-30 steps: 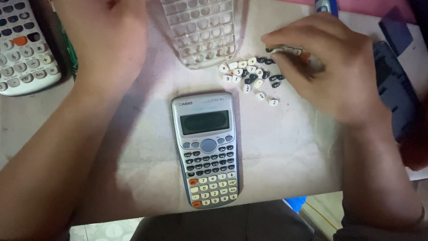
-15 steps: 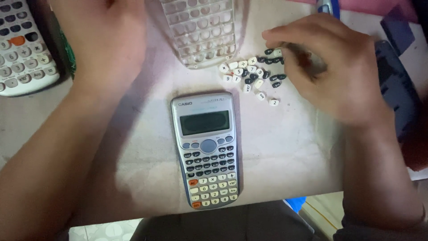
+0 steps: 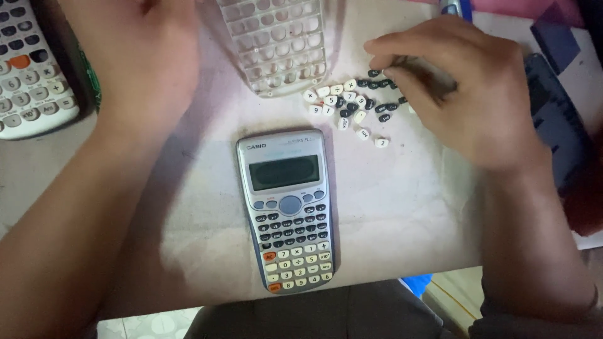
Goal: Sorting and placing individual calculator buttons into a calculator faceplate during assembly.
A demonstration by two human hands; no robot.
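Two hands over tabletop (image 3: 402, 207): right hand (image 3: 458, 88) pinching at loose keys (image 3: 352, 103) beside clear keypad frame (image 3: 279, 44), left hand (image 3: 141, 56) spread flat; assembled calculator (image 3: 287, 210) lies centre, untouched

Dim, soft overhead light; hands motion-blurred, shadows faint, centre sharp

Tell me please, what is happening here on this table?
A person works over a table with bare hands. The right hand holds a thin tool over a pile of loose calculator keys, white and dark. The left hand rests near a clear key frame. A whole grey calculator lies untouched in the middle, and a second calculator sits at the far left.
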